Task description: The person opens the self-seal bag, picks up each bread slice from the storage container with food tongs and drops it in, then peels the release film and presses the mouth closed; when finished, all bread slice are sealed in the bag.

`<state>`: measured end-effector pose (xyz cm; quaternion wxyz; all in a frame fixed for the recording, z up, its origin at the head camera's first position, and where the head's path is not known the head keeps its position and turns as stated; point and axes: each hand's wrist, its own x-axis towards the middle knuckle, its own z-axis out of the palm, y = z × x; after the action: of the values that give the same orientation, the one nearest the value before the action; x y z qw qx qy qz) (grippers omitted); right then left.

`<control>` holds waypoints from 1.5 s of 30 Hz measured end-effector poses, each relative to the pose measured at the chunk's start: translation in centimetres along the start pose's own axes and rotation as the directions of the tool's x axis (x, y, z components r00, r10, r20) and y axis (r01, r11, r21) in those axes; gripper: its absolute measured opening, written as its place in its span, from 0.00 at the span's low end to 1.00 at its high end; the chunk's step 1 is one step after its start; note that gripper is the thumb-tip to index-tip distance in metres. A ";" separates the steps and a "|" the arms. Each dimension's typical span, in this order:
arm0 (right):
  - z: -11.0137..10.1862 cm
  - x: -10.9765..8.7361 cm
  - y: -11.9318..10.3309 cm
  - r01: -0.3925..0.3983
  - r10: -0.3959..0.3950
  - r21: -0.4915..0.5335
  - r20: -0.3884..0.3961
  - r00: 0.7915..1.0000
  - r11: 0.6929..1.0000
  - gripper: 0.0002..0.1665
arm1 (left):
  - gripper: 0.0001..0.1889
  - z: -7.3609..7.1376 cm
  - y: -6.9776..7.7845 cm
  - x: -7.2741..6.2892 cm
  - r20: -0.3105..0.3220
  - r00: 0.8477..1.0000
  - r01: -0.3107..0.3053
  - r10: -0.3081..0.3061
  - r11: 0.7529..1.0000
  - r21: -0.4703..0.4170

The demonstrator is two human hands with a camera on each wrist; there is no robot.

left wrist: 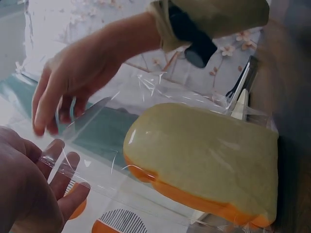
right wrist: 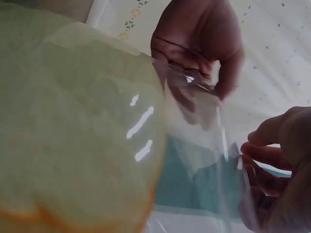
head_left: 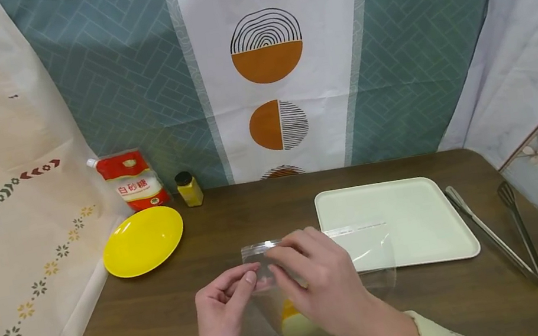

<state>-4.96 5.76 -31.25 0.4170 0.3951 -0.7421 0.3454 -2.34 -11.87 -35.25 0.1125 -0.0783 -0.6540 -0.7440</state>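
A clear plastic zip bag stands in front of me with a thick piece of bread inside it. Pale with an orange crust, the bread fills the bag's lower part in the left wrist view. My left hand pinches the bag's upper left edge between thumb and fingers. Close beside it, my right hand reaches across the bag's front, and its thumb and index finger pinch the top edge near the same corner. In the head view the right hand hides part of the bread.
A white rectangular tray lies behind the bag, with metal tongs to its right. A yellow plate is at the back left. Behind it stand a red pouch of sugar and a small yellow bottle with a black cap.
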 end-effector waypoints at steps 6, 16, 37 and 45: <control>1.8 0.0 0.4 -0.063 0.064 -0.013 0.071 0.995 0.998 0.12 | 0.10 -0.3 -0.2 0.0 0.014 1.000 -0.026 0.026 0.999 -0.029; 2.0 0.2 0.7 -0.085 0.084 0.006 0.092 0.992 0.996 0.07 | 0.13 -0.2 -0.2 0.0 -0.017 0.998 -0.055 0.055 0.998 0.003; 2.4 0.4 1.2 -0.060 0.057 0.054 0.067 0.996 0.997 0.06 | 0.16 -0.5 -0.6 0.0 0.135 0.969 -0.201 0.208 0.977 -0.067; 2.3 0.5 1.4 -0.036 0.032 0.076 0.056 0.998 0.996 0.05 | 0.16 -0.5 -0.7 0.1 0.135 0.959 -0.246 0.250 0.968 -0.046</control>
<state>-7.16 4.35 -31.99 0.3751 0.4074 -0.7459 0.3701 -2.61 -12.28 -35.98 0.1575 -0.2132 -0.6346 -0.7260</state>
